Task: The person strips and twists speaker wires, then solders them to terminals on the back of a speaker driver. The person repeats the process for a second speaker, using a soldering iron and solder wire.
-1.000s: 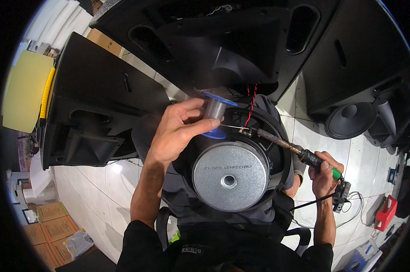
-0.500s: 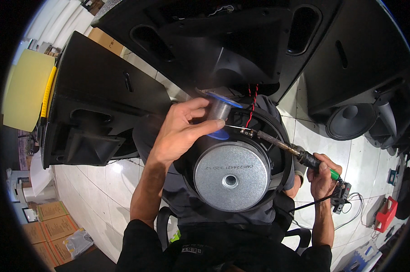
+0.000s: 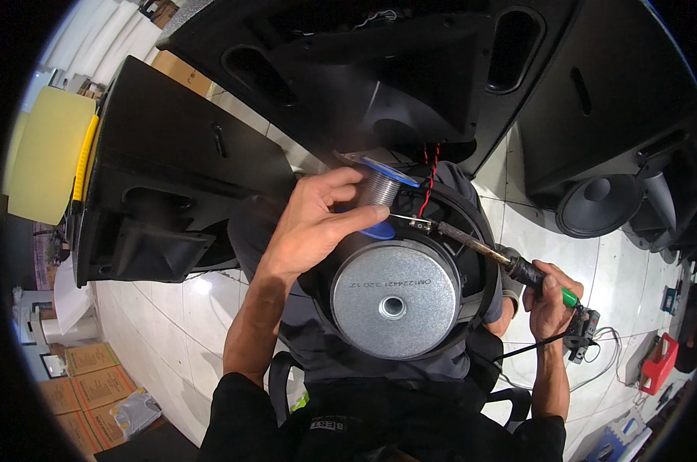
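A round speaker driver [image 3: 395, 331] with a grey metal magnet rests face down across my lap. My left hand [image 3: 306, 219] is closed around a spool of solder wire [image 3: 378, 191] with blue flanges, held above the driver's far left rim. From it a short strand of solder reaches the terminal [image 3: 420, 223]. My right hand [image 3: 550, 300], at the right, grips a soldering iron [image 3: 524, 271] with a black and green handle. Its tip touches or nearly touches the same terminal. A twisted red and black wire [image 3: 428, 192] runs from the terminal up to the speaker cabinet [image 3: 410, 92].
More black cabinets stand at the left [image 3: 171, 138] and right [image 3: 595, 115]. A loose cone speaker [image 3: 599, 206] leans at the right. A power strip [image 3: 582, 336] and a red case [image 3: 658, 363] lie on the tiled floor. Cardboard boxes [image 3: 98, 385] are stacked lower left.
My left hand and the solder spool have shifted slightly right, toward the terminal, and the free solder strand looks shorter. My right hand and the soldering iron have barely moved.
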`<state>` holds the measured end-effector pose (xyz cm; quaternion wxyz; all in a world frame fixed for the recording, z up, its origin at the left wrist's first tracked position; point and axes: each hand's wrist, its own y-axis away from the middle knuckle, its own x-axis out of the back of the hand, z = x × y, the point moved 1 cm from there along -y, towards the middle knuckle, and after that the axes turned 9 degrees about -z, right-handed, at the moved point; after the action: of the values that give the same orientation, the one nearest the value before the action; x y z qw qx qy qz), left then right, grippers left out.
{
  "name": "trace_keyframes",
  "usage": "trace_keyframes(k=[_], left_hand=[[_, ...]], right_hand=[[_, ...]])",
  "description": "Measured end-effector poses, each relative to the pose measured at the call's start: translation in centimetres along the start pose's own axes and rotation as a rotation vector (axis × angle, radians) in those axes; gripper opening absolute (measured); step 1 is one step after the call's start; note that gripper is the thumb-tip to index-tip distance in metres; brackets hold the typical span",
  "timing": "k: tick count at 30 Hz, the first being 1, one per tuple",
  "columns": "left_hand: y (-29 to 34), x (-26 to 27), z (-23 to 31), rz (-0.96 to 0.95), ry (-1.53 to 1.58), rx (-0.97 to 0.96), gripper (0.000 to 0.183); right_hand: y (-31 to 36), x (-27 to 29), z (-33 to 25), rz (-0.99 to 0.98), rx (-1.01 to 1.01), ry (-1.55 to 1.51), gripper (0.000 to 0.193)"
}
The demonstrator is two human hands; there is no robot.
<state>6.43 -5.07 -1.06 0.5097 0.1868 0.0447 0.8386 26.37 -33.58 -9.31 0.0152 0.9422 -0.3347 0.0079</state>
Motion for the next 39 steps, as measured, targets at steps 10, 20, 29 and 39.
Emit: trace_keyframes(k=[10,20,29,39], left_hand=[[0.2,-0.1,0.0,0.025,0.006,0.012,0.038],[1.1,0.9,0.2,0.104,-0.029,0.002,0.047],[0.5,0.2,0.3,0.018,0.009,0.011,0.041],[-0.1,0.0,-0.1,0.003,-0.008,-0.010,0.038]], right_hand=[[-0.2,0.0,-0.6,-0.039,0.051,0.056,0.048],[-0.1,0.3,0.0,-0.034,0.052,0.033,0.045],[0.0,0.4,0.2,-0.032,0.053,0.059,0.044],[-0.1,0.2,-0.2,-0.042,0.040,0.054,0.046]])
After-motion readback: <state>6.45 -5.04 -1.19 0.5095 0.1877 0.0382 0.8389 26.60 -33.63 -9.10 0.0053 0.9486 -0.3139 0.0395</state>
